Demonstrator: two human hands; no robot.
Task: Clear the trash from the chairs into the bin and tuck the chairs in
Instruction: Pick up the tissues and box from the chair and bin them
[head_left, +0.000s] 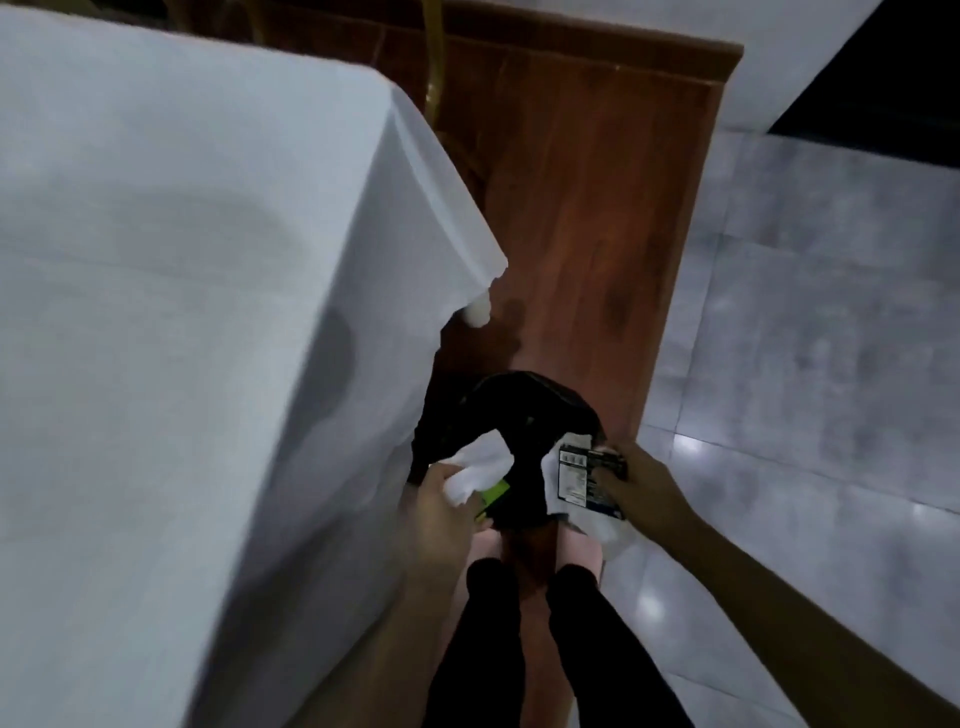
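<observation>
The left hand (441, 506) is closed around crumpled white paper (480, 467) with a bright green scrap (493, 491) tucked under it. The right hand (631, 480) pinches a printed wrapper (579, 480), dark with a white label panel, by its upper right edge. Both hands hold their trash at the near rim of the bin (511, 410), a small container lined with a black bag; the paper overlaps the bag's left lip and the wrapper its right lip, neither yet inside.

Nearest the camera, the person's black-clad legs (519, 634) stand directly below the bin, feet on the wooden floor strip (597, 218). To the left, a table draped in a white cloth (182, 260) fills much of the view; its hanging corner sits just beside the bin and crowds the left hand. A white table leg (478, 312) shows under the cloth's edge beyond the bin. To the right lie glossy grey tiles (805, 338). At the far top, a thin yellowish frame (434, 52) is blurred and cannot be identified.
</observation>
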